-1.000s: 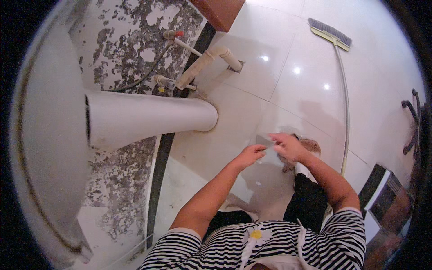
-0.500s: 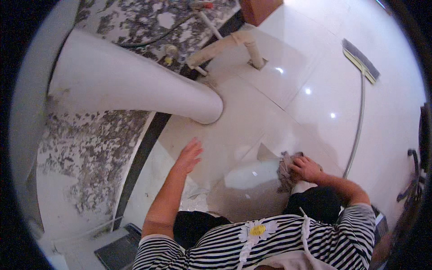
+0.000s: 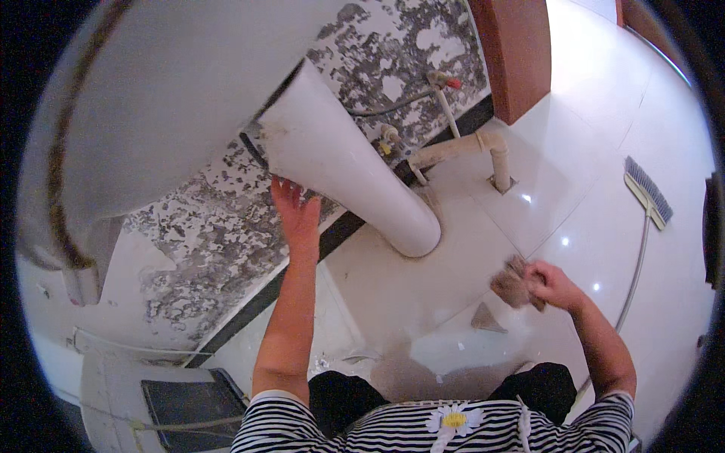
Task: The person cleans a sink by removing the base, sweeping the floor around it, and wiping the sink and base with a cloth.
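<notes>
A white pedestal (image 3: 370, 181) slants from the wall down to the tiled floor, under what looks like a large pale basin (image 3: 204, 60). At the pedestal's upper end, my left hand (image 3: 297, 211) reaches up with its fingers apart, against or very near the lower edge. Whether the fingertips bear on it I cannot tell. A crumpled grey-brown cloth (image 3: 513, 285) hangs from my right hand (image 3: 555, 285), its fingers closed on it above the floor. Below the cloth, a dark triangular patch (image 3: 488, 318) shows on the tiles.
Behind the pedestal, the wall (image 3: 226, 245) is blotchy and peeling. A beige drain pipe (image 3: 461, 147) and a red-handled valve (image 3: 451, 83) stand beyond it. A long-handled broom (image 3: 647, 192) lies at right. A brown post (image 3: 517, 60) rises at the back.
My left hand has risen from over the floor to the pedestal's upper end. My right hand has lifted the cloth from beside my knee and carried it farther forward. The view has shifted left.
</notes>
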Available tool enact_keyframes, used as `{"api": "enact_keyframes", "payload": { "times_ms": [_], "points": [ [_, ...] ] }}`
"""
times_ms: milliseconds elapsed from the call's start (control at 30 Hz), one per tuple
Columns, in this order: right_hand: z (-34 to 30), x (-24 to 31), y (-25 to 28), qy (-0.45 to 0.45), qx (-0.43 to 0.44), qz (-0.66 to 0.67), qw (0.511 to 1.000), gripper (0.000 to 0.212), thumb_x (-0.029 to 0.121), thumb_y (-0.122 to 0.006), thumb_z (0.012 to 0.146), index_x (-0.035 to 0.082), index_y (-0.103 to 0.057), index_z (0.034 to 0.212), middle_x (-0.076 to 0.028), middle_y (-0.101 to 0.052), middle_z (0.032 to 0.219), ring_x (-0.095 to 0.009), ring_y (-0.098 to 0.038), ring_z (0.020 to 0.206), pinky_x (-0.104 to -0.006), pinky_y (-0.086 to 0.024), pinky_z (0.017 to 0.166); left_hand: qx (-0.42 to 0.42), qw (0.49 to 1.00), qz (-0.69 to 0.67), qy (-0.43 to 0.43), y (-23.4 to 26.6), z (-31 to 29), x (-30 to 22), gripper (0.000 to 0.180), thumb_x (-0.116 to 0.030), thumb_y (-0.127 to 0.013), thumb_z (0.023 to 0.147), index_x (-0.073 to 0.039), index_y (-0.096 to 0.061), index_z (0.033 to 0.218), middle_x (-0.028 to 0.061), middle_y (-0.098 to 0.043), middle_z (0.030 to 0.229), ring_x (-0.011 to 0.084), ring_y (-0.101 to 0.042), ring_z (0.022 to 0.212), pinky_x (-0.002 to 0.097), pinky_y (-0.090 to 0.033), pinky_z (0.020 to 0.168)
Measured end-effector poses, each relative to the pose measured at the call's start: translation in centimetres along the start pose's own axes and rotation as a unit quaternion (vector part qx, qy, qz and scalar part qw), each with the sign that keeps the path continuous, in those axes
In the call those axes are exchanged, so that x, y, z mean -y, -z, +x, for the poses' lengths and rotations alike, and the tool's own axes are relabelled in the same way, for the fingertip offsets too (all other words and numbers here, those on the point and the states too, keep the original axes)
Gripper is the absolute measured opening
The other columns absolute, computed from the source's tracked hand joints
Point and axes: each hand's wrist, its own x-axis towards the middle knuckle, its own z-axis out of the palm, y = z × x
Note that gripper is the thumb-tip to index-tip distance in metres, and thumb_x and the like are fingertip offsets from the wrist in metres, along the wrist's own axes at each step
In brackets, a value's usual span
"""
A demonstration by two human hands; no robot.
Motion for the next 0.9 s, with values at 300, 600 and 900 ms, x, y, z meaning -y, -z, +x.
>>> {"api": "enact_keyframes", "payload": {
  "times_ms": [300,600,900],
  "points": [
    [21.5,23.7,-8.8,0.368,-0.311,0.206,0.852,0.033,0.013,-0.050,0.078,0.000,-0.043,0.108,-0.016,-0.048,0.102,-0.025,-0.047,0.097,-0.0331,-0.038,0.084,-0.017,0.998,0.061,-0.013,0.2,2.6,-3.5,0.095,-0.007,-0.067,0.064,-0.015,0.000,0.131,0.0129,-0.019,0.132,0.0250,-0.026,0.120,0.0407,-0.033,0.092],
    [24.2,30.2,-18.3,0.241,-0.574,-0.013,0.783,0.054,0.021,-0.040,0.083,-0.006,-0.019,0.125,-0.025,-0.025,0.127,-0.040,-0.025,0.117,-0.0396,-0.017,0.099,0.114,0.914,0.317,-0.226,3.1,5.7,-0.6,0.091,-0.014,-0.073,0.060,-0.006,-0.013,0.128,0.0111,-0.025,0.124,0.0235,-0.033,0.110,0.0364,-0.034,0.090],
    [25.9,29.8,-10.9,0.295,-0.473,0.177,0.811,0.044,0.021,-0.044,0.081,-0.004,-0.036,0.115,-0.023,-0.043,0.113,-0.038,-0.040,0.106,-0.0398,-0.030,0.092,0.051,0.994,0.092,-0.017,1.5,4.1,-0.7,0.093,-0.013,-0.077,0.053,-0.008,-0.018,0.125,0.0115,-0.020,0.125,0.0272,-0.033,0.110,0.0400,-0.042,0.083]
  ]
}}
